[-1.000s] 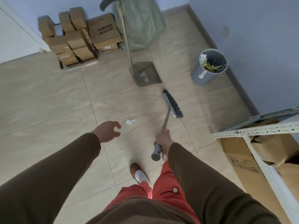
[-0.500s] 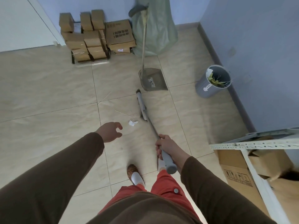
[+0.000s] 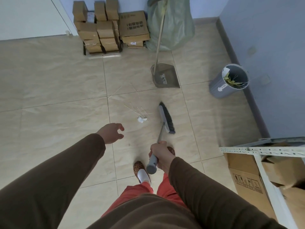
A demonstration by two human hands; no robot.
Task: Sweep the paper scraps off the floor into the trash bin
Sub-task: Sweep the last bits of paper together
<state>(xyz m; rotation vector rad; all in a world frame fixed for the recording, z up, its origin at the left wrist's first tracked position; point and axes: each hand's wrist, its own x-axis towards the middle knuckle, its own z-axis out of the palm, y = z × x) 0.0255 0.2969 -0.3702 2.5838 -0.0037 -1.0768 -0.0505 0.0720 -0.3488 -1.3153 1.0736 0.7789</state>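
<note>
Since half a second ago the broom (image 3: pixel 165 119) head has swung from the left of the paper scraps (image 3: pixel 142 119) to their right, its dark bristles now just beside the scraps but not touching them. The right hand (image 3: pixel 160 154) has its fingers (image 3: pixel 153 150) clenched around the grey grip near the top of the handle. The left hand (image 3: pixel 112 133) hangs free over the floor (image 3: pixel 49 96), fingers spread and holding nothing. The crumpled white scraps lie on a tile with thin pale strips scattered just beyond them. The dustpan (image 3: pixel 165 76) stands farther on, its long handle leaning on a green sack (image 3: pixel 171 22). The grey trash bin (image 3: pixel 228 81), with scraps already inside, stands by the right wall, well apart from the scraps.
</note>
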